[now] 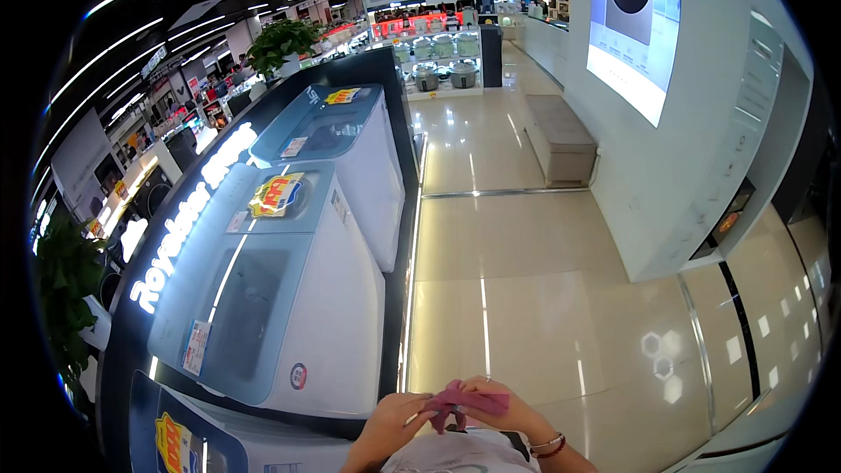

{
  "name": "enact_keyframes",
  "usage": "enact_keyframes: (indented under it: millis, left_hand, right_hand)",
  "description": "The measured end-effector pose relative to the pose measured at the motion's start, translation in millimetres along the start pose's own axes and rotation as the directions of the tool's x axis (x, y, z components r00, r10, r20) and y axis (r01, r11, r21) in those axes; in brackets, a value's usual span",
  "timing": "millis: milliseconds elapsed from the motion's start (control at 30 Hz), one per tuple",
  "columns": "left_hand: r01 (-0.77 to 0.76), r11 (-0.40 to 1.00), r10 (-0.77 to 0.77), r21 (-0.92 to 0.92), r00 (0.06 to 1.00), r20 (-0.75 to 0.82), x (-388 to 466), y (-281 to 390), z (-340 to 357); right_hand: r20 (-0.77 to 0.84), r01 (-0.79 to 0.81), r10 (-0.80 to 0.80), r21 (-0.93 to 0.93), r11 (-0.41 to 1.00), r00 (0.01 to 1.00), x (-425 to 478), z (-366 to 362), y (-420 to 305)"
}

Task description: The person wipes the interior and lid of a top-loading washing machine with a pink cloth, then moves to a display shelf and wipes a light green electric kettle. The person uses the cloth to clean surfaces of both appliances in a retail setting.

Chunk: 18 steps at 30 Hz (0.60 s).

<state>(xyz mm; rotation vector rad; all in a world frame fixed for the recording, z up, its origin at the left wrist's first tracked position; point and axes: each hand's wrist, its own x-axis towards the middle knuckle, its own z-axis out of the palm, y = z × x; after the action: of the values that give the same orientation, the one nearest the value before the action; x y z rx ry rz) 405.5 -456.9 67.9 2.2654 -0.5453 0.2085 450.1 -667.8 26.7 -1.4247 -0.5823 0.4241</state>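
Note:
A crumpled pink cloth [453, 401] is bunched between both hands at the bottom of the view, close in front of the body. My left hand [398, 412] pinches its left side. On the other side, my right hand [504, 410] grips the cloth, part of which sticks out over the fingers; bracelets circle that wrist. To the left of the hands stands a white washing machine [335, 315] with a blue translucent lid [253, 302], a paper tag and a yellow-red price sign [276, 196] on top.
A second washing machine [371, 171] stands behind it, and another [230, 440] at bottom left. Potted plants [282, 46] line the dark display partition. An upholstered bench [558, 138] sits against the white wall [631, 177] at right. Shelves with rice cookers [443, 75] stand ahead beyond the tiled floor [499, 328].

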Motion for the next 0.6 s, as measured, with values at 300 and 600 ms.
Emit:
enact_keyframes:
  millis: [300, 600]
  left_hand:
    - [-0.045, 0.998, 0.051, -0.035, 0.979, 0.198, 65, -21, 13]
    - [-0.087, 0.975, 0.146, -0.203, 0.943, 0.299, 174, -67, 43]
  right_hand:
    - [-0.161, 0.117, -0.171, -0.3, 0.947, 0.972, 12, -48, -3]
    - [-0.551, -0.099, -0.095, -0.312, 0.945, 0.829, 40, -99, 13]
